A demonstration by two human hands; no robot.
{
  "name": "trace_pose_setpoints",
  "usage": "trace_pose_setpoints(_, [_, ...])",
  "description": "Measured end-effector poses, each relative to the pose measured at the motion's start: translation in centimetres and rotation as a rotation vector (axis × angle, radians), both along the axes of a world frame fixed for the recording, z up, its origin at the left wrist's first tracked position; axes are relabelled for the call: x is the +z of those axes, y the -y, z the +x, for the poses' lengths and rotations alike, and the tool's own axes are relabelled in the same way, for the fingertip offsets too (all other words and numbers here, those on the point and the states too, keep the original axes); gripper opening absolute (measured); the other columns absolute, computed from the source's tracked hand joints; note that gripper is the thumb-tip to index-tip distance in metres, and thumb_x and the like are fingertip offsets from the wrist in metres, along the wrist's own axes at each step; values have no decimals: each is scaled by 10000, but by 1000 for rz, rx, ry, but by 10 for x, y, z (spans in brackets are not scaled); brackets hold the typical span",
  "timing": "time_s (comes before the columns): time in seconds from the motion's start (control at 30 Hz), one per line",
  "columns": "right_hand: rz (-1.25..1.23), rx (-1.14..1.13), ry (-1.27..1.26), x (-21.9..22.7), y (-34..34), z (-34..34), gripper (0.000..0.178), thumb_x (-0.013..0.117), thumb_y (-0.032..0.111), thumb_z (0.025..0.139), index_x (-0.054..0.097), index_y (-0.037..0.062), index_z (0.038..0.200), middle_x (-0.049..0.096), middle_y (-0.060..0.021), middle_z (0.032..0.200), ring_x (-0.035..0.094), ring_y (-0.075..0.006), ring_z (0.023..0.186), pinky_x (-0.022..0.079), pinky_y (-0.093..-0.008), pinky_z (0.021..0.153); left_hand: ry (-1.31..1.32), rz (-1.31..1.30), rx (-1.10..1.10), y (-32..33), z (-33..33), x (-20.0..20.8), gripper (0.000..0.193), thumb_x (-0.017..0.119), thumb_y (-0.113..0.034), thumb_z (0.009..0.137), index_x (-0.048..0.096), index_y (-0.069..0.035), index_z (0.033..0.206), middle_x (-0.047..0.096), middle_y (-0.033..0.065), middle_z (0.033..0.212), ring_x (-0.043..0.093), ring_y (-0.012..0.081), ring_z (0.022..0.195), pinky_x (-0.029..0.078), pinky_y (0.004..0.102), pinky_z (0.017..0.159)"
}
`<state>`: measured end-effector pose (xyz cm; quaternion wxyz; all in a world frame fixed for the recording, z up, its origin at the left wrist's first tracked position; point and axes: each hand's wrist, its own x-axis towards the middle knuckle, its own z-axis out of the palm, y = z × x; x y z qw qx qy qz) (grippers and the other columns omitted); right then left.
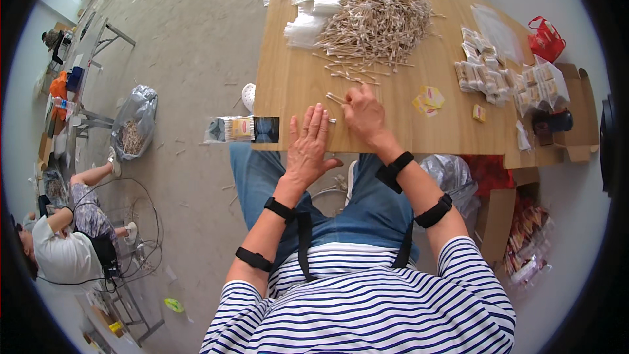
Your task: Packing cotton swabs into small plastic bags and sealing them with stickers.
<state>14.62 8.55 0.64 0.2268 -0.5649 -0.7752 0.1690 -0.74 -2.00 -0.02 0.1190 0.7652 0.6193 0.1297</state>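
Observation:
My left hand [306, 145] lies flat near the table's front edge, fingers stretched out side by side. To its right, my right hand [364, 115] is closed, with cotton swabs [335, 98] sticking out of its fingertips to the left. Another white swab tip [332, 120] shows between the two hands; where its stick ends is hidden. Beyond my hands a large heap of cotton swabs [377, 19] covers the wooden table [288, 78], with some loose ones on its near side. A packet of swabs with a yellow label [239, 129] lies at the left corner.
Clear plastic bags [308, 26] lie left of the heap. Yellow cards [429, 98], a small yellow box [479, 113] and stacked swab packs [485, 72] are on the right. An open carton [580, 111] stands beyond. A person [69, 242] sits at the far left, near a swab-filled bag [134, 124].

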Motion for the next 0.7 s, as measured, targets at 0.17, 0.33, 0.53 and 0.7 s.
trace_pose_setpoints(0.17, [39, 82, -14, -8, 6, -11, 99, 650, 30, 808, 600, 20, 893, 609, -200, 981, 663, -418, 897, 556, -491, 759, 51, 28, -15, -1, -1, -3, 1295, 886, -523, 582, 243, -1, 1578, 197, 151, 1670, 163, 300, 1556, 107, 554, 1243])
trace_pose_setpoints(0.33, [26, 147, -6, -6, 10, -18, 121, 646, -5, 785, 600, 17, 895, 608, -203, 975, 654, -419, 906, 556, -482, 771, 102, 34, 9, 0, -3, -2, 1294, 891, -512, 579, 245, -5, 1580, 192, 148, 1673, 165, 295, 1557, 89, 573, 1239])
trace_pose_setpoints(0.53, [29, 110, -51, 0, -13, -16, 123, 679, 37, 780, 614, 23, 883, 622, -194, 999, 663, -401, 921, 559, -473, 771, 13, 41, -9, -7, -5, 1, 1287, 899, -511, 575, 258, -28, 1581, 198, 133, 1673, 167, 281, 1558, 73, 582, 1239])
trace_pose_setpoints(0.7, [157, -41, 114, 2, -58, -14, 107, 677, 72, 798, 633, 48, 893, 639, -185, 997, 687, -379, 914, 559, -473, 780, -14, 15, -16, -12, -1, -6, 1326, 903, -529, 550, 237, -44, 1589, 205, 121, 1670, 163, 274, 1558, 77, 575, 1246])
